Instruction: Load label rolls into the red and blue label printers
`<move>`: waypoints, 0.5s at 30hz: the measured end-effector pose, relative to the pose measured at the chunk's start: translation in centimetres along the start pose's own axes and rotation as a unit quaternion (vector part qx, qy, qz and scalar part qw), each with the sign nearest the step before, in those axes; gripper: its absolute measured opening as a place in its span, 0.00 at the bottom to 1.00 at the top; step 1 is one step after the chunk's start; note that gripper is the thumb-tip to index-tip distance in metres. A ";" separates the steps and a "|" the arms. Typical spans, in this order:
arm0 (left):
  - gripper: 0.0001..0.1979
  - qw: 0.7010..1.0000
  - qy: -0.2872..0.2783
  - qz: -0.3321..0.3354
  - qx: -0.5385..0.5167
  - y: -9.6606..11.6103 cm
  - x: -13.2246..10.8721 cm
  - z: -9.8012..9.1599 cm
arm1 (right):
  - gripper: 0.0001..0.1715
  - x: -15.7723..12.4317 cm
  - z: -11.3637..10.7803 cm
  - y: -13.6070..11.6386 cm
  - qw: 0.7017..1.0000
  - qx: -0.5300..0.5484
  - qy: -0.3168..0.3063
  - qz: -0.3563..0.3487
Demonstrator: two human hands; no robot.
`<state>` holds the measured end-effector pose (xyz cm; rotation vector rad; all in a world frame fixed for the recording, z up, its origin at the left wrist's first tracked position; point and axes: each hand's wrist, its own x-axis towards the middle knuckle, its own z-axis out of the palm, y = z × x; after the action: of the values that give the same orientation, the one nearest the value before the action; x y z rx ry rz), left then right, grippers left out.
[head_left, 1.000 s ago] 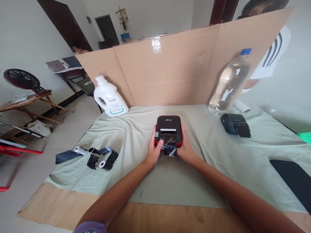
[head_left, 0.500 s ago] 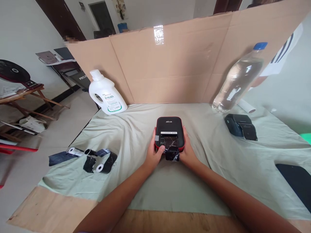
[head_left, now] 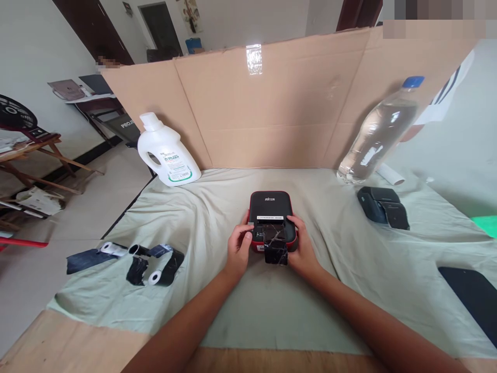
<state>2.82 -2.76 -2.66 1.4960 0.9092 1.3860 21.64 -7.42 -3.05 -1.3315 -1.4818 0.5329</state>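
A small black portable printer with a red rim lies on the cloth in front of me. A strip of black marbled paper sticks out of its slot and hangs over the near edge. My left hand grips the printer's left side, fingers on the top edge and thumb by the near corner. At the right side, my right hand holds the printer with bent fingers on its top edge; its thumb is partly hidden near the paper.
Paper rolls with black strips lie at left. A white detergent bottle and a large clear bottle stand before a cardboard panel. Another black device and a dark flat phone-like object are at right.
My left fingers have shifted from the printer's side onto its top left edge. The right fingers now curl over the top right edge. The camera view has moved slightly.
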 end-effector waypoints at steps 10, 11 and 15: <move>0.19 0.997 -0.067 0.008 0.048 -0.3 1.6 -1.1 | 0.39 0.0 -0.3 -0.6 0.999 0.003 0.025 -0.019; 0.20 0.996 -0.071 0.016 0.048 -0.4 1.8 -1.1 | 0.39 0.0 -0.3 -0.6 1.000 0.001 0.024 -0.020; 0.20 0.996 -0.070 0.038 0.028 -0.6 2.0 -1.1 | 0.41 0.0 -0.3 -0.5 0.999 -0.012 0.028 -0.026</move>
<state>2.01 -0.61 -2.53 1.6635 0.8161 1.3013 21.68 -7.65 -2.57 -1.3136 -1.4769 0.4419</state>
